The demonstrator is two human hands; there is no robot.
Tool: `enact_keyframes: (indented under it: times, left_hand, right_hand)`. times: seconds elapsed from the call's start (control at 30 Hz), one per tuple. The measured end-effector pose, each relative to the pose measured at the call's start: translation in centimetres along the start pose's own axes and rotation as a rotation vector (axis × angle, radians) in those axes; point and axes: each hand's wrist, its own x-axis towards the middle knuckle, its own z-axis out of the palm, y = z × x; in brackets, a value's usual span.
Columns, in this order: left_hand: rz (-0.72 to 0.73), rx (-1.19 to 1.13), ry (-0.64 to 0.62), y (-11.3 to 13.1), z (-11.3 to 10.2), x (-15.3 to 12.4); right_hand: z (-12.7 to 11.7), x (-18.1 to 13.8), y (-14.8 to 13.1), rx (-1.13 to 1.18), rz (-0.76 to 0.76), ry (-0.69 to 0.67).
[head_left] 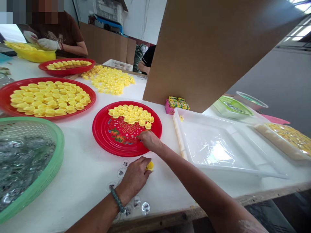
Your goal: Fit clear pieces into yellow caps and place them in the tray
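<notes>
My left hand [136,176], with a bead bracelet on the wrist, is closed on a small round yellow plastic piece [150,166] just above the white table. Around that hand lie several clear round plastic discs [145,208] with small dark prints. Over the near right part of a red tray [102,142] is my right hand [150,141]. Its fingers are bent together, and whatever they hold is hidden. On the far half of this tray many yellow pieces [131,116] are set out, some in rows, above a printed fruit pattern.
A green basket [59,142] of clear discs stands at left. Behind it is a red tray [93,97] of yellow pieces; loose ones [111,81] lie farther back. At right are a white bin [209,142] and a leaning cardboard sheet [194,48]. A gloved co-worker [70,35] sits opposite.
</notes>
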Motion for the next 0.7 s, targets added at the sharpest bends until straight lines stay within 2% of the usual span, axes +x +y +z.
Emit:
enact_keyframes:
  times: [0.17, 0.33, 0.43, 0.5, 0.6, 0.7]
  left_hand:
    - [0.0, -0.008, -0.001, -0.1, 0.3, 0.2]
    - [-0.006, 0.007, 0.004, 0.0, 0.5, 0.2]
    - [-0.003, 0.015, 0.004, 0.0, 0.5, 0.2]
    - [-0.003, 0.008, 0.004, -0.1, 0.4, 0.2]
    - [-0.025, -0.008, 0.01, -0.3, 0.0, 0.3]
    - [-0.052, 0.023, 0.017, -0.7, -0.5, 0.4]
  right_hand:
    - [0.0, 0.3, 1.3, 0.037, 0.052, 0.147]
    - [-1.4, 3.1, 3.7, 0.082, 0.175, 0.371]
    - [-2.2, 5.1, 4.5, 0.119, 0.186, 0.418]
    - [-2.6, 5.3, 4.5, 0.147, 0.191, 0.44]
    - [-3.3, 2.6, 3.1, 0.196, 0.184, 0.477]
    - [-3.7, -3.2, 0.1, 0.283, 0.098, 0.518]
